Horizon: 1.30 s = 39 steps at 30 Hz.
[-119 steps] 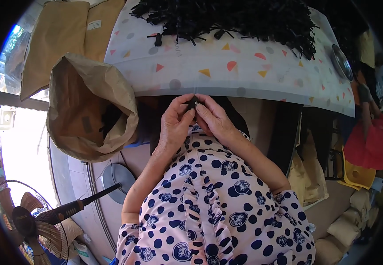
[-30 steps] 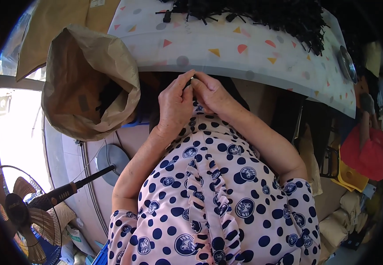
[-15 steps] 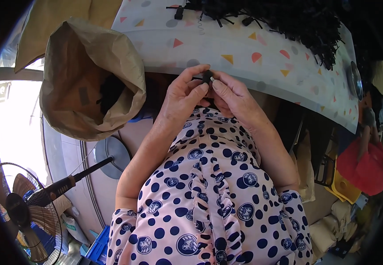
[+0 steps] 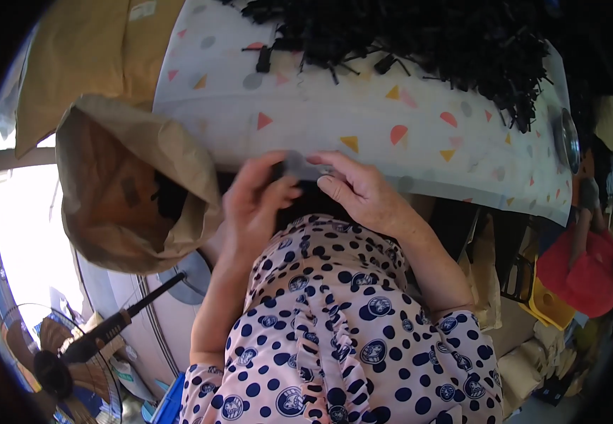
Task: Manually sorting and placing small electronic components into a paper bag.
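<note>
My left hand [image 4: 256, 201] is smeared by motion, with a small black part [image 4: 278, 171] between its thumb and fingers. It is between the open brown paper sack [image 4: 137, 240] and my right hand. My right hand [image 4: 366, 191] is near the table's front edge, its thumb and forefinger curled toward each other around a tiny shiny bit whose kind I cannot make out. The hands are apart. Inside the sack lies a dark heap of black pieces [image 4: 171, 198]. A large pile of small black parts [image 4: 419, 35] covers the table's far side.
A white table cover [image 4: 320, 120] with coloured shapes spreads ahead of me. One black piece [image 4: 264, 60] lies near the pile. A metal bowl [image 4: 568, 141] sits at the right edge. A fan [image 4: 56, 371] stands lower left. Another person in red [image 4: 585, 272] is at far right.
My hands were together on a small black part; now they have separated, the left moving toward the sack with the black part. The view has shifted, so the table and sack appear lower.
</note>
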Available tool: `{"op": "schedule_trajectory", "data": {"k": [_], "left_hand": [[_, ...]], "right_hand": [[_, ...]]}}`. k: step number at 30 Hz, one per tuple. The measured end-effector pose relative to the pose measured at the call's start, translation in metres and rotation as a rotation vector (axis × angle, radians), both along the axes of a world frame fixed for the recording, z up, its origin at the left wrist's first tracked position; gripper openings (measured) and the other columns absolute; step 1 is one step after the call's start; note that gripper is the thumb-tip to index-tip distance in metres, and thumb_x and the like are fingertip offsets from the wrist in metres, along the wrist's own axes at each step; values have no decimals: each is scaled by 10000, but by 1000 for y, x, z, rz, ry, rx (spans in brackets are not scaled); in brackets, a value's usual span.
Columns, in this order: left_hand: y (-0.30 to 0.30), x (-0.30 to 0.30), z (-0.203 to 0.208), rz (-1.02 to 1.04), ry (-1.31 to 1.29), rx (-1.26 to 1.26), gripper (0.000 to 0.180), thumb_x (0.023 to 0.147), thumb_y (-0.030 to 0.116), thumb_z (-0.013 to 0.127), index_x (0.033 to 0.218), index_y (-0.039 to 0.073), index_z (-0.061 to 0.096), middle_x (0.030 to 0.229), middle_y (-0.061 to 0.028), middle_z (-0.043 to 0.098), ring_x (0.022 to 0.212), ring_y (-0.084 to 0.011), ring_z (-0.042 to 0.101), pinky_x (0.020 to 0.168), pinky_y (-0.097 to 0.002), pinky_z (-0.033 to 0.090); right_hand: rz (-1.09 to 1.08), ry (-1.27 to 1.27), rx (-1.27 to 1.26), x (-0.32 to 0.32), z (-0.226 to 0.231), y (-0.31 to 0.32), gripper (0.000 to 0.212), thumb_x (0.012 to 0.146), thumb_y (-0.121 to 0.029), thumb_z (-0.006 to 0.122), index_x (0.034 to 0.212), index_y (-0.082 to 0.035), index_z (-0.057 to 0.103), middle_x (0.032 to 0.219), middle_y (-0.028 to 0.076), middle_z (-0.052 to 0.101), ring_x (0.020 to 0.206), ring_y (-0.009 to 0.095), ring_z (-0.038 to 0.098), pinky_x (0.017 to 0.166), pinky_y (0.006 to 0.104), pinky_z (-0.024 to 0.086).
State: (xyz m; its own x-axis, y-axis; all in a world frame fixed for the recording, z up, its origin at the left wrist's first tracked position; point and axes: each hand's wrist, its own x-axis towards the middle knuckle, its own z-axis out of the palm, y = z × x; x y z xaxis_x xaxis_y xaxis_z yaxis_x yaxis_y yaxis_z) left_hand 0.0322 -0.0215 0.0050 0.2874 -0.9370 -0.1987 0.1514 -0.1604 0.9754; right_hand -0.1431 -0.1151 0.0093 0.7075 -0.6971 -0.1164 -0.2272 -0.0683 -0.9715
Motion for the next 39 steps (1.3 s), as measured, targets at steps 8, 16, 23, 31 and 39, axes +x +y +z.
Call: {"op": "schedule_trajectory", "data": {"k": [8,16,23,31,39], "left_hand": [[74,118,26,398,-515,177,366,928,35,509,1290,54,463,865,-33,618,707,-102,601,645,-216,485],[50,86,34,352,-1250,1,432,874,46,595,1287,40,467,1115,-144,565,859,-175,608,736,-271,495],[-62,-31,34,-203,-850,-296,630,750,8,673,1325,50,420,1246,-178,500,905,-264,628,654,-332,530],[-78,-22,13,-385,-1007,-283,630,755,36,691,1320,24,413,1103,-148,590,856,-305,616,708,-374,511],[-73,-5,7,-308,-1044,-223,573,730,2,688,1255,-8,457,1051,-149,613,786,-289,608,644,-361,508]], "right_hand": [[-538,476,-776,-54,-11,-107,293,885,-176,603,1152,-77,532,609,80,585,553,211,600,525,327,452],[-517,698,-912,-61,-34,-145,143,887,-190,584,865,-49,581,598,62,605,539,232,607,515,335,466],[-470,14,310,-51,2,-72,238,925,-230,590,745,-80,546,566,-76,445,489,39,431,450,213,344],[-218,-168,726,-25,-3,-43,238,928,-262,603,770,-85,591,564,-97,409,459,8,310,408,190,225],[-225,-185,742,6,-7,-41,206,930,-249,597,799,-90,581,591,-71,447,453,16,349,390,181,248]]}}
